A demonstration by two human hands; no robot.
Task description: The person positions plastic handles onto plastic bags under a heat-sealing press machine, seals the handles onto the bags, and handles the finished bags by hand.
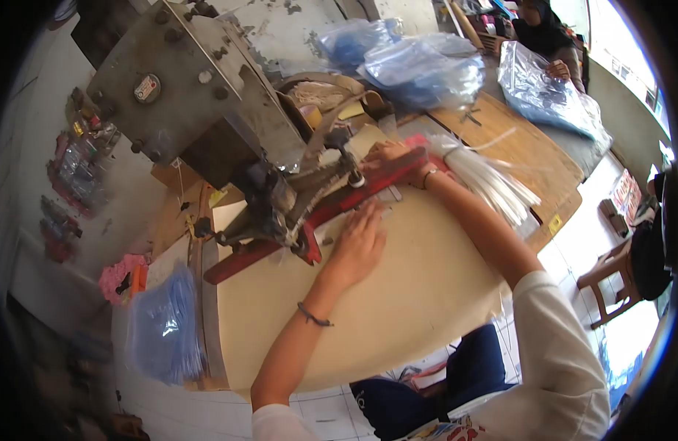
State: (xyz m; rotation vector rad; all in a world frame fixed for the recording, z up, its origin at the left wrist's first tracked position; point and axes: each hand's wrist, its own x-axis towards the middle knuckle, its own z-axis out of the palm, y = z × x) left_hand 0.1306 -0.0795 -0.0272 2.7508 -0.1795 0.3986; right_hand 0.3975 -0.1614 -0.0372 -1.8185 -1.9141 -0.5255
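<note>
My left hand [359, 242] lies on the tan sheet [427, 272] covering the table, fingers stretched out and close to the red bar [368, 186] of a press machine. A small clear piece, too blurred to name, is by its fingertips. My right hand [390, 153] reaches behind the bar's far end, which partly hides it. Its fingers look bent, and I cannot make out whether they grip anything. Beside the right wrist lies a bundle of white plastic strips [486, 176]. The machine's metal head [177, 88] stands over the left part of the table.
Stacks of clear bluish plastic bags [427, 70] lie at the back, and another stack [166, 323] hangs at the left edge. A basket [324, 95] sits behind the machine. Another person [548, 37] holds a plastic bag [548, 92] at the back right. A wooden stool [611, 275] stands right.
</note>
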